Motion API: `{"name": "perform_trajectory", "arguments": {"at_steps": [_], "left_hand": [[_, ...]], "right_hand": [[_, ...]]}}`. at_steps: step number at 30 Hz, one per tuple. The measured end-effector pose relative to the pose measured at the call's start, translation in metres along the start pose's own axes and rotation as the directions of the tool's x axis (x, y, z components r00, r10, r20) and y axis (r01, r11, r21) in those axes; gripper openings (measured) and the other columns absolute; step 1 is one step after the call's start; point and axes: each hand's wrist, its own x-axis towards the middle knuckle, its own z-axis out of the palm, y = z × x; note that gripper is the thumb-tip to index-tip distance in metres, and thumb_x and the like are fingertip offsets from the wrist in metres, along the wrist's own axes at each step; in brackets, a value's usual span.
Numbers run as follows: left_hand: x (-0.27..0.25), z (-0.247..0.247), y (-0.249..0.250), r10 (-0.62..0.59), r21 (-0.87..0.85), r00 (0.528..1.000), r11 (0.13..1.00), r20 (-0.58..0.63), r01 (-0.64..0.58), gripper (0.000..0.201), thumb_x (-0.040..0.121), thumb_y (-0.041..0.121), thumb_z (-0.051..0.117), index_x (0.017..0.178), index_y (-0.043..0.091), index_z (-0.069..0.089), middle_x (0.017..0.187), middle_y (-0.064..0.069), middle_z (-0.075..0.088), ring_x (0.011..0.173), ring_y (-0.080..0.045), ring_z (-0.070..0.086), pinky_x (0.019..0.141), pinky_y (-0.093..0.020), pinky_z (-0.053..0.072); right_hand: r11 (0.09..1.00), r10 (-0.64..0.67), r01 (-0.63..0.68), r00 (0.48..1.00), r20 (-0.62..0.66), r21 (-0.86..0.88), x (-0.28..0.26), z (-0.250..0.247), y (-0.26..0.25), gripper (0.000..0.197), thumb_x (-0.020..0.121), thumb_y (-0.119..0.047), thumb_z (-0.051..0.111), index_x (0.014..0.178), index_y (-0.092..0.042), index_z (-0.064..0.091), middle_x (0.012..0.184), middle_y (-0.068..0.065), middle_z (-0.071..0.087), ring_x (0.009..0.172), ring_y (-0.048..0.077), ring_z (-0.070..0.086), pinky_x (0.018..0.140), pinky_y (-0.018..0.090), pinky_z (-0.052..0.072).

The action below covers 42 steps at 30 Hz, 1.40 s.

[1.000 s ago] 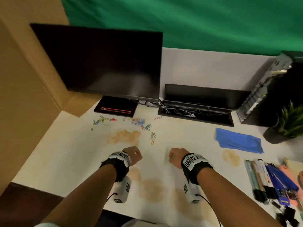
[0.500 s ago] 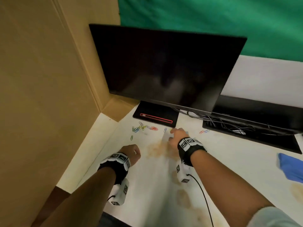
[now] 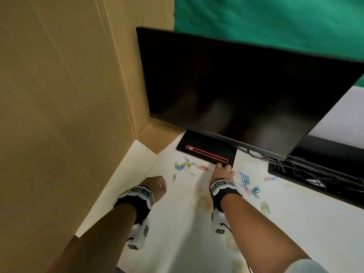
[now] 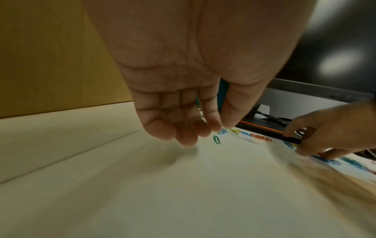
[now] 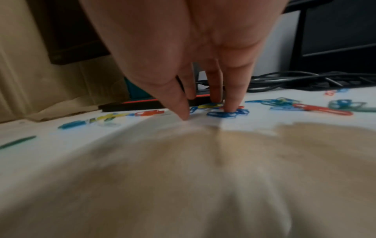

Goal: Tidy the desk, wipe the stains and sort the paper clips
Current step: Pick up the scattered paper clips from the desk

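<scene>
Coloured paper clips lie scattered on the white desk [image 3: 177, 223]: one cluster [image 3: 187, 166] in front of the monitor base, another cluster [image 3: 248, 184] to its right. My right hand [image 3: 222, 170] reaches between them; in the right wrist view its hand [image 5: 207, 111] points straight down, one fingertip [image 5: 230, 107] pressing on blue clips [image 5: 225, 113] and the thumb touching the desk. My left hand [image 3: 157, 186] hovers over the desk to the left, its fingers [image 4: 183, 135] loosely curled and holding nothing. A brown stain [image 3: 202, 201] spreads under my right wrist.
A black monitor [image 3: 246, 95] on a flat base [image 3: 206, 152] stands behind the clips. A cardboard wall [image 3: 69, 95] closes off the left side. A black cable tray [image 3: 315, 174] with tangled wires lies to the right.
My right hand has moved forward from the front of the desk to the clips by the monitor base. The view has swung left. The left hand has barely moved.
</scene>
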Motion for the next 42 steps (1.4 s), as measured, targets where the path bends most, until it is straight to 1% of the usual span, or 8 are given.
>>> {"name": "perform_trajectory", "arguments": {"at_steps": [11,15,22,26,29,36,39,42], "left_hand": [[0.023,0.020,0.010,0.079,-0.035,0.997,0.996,-0.010,-0.079,0.040,0.091,0.011,0.048,0.129,0.022,0.047,0.136,-0.003,0.042,0.126,-0.019,0.042,0.107,-0.026,0.034],[0.019,0.023,0.009,0.069,-0.056,0.997,0.996,-0.030,-0.071,0.040,0.090,0.008,0.046,0.128,0.020,0.047,0.134,-0.002,0.044,0.124,-0.018,0.043,0.104,-0.024,0.035],[0.034,0.013,0.020,0.067,0.004,0.988,0.998,-0.136,-0.067,0.073,0.084,-0.006,0.049,0.145,0.023,0.022,0.154,-0.001,0.010,0.139,-0.024,0.022,0.113,-0.035,0.029],[0.049,0.015,0.024,0.125,0.147,0.991,0.982,-0.035,-0.119,0.079,0.087,0.001,0.049,0.150,0.026,0.009,0.159,0.004,-0.004,0.146,-0.021,0.002,0.119,-0.035,0.018],[0.053,0.022,0.023,0.145,0.214,0.986,0.964,0.081,-0.159,0.072,0.089,0.005,0.044,0.151,0.021,0.011,0.160,0.002,-0.002,0.147,-0.020,0.001,0.120,-0.032,0.011],[0.050,0.027,0.032,0.214,0.239,0.977,0.949,-0.007,-0.206,0.058,0.088,0.014,0.051,0.141,0.024,0.032,0.142,-0.002,0.031,0.134,-0.025,0.028,0.111,-0.035,0.032],[0.062,0.018,0.050,0.224,0.264,0.975,0.941,-0.009,-0.213,0.065,0.086,0.009,0.050,0.144,0.023,0.027,0.148,-0.001,0.024,0.137,-0.024,0.025,0.113,-0.036,0.030],[0.078,0.014,0.067,0.222,0.302,0.973,0.926,0.055,-0.228,0.072,0.087,0.006,0.046,0.150,0.020,0.014,0.158,0.001,0.005,0.145,-0.020,0.008,0.118,-0.038,0.020]], "right_hand": [[0.947,-0.310,0.314,0.949,0.059,-0.068,0.019,-0.006,-0.036,0.048,0.096,-0.004,0.033,0.144,-0.008,0.028,0.143,0.017,0.028,0.127,0.036,0.034,0.107,0.042,0.034],[0.918,-0.386,0.392,0.918,0.095,-0.057,0.019,-0.006,-0.060,0.043,0.097,-0.004,0.031,0.140,-0.009,0.034,0.144,0.015,0.025,0.129,0.034,0.030,0.107,0.043,0.033],[0.749,-0.647,0.662,0.740,0.181,-0.029,-0.021,0.016,-0.080,0.038,0.097,-0.012,0.039,0.134,-0.009,0.046,0.129,0.016,0.039,0.119,0.034,0.039,0.101,0.041,0.039],[0.867,-0.493,0.490,0.870,0.008,0.092,-0.011,0.000,-0.048,0.052,0.087,-0.002,0.045,0.138,-0.013,0.044,0.136,0.012,0.039,0.125,0.032,0.039,0.105,0.041,0.040],[0.938,-0.344,0.342,0.938,0.036,0.053,0.005,-0.019,-0.023,0.056,0.085,0.000,0.043,0.140,-0.009,0.037,0.138,0.013,0.033,0.124,0.033,0.038,0.107,0.040,0.037],[0.913,-0.405,0.408,0.907,0.118,-0.002,-0.008,0.002,-0.037,0.057,0.085,-0.002,0.041,0.141,0.000,0.028,0.144,0.017,0.019,0.131,0.035,0.026,0.109,0.041,0.032],[0.869,-0.494,0.491,0.859,0.130,0.056,-0.020,0.011,-0.038,0.055,0.087,-0.006,0.041,0.141,-0.004,0.033,0.140,0.015,0.029,0.130,0.033,0.030,0.109,0.040,0.034],[0.906,-0.423,0.417,0.902,0.092,0.074,-0.018,0.006,-0.016,0.058,0.085,-0.007,0.045,0.142,-0.007,0.032,0.142,0.013,0.030,0.132,0.030,0.029,0.109,0.039,0.034]]}}
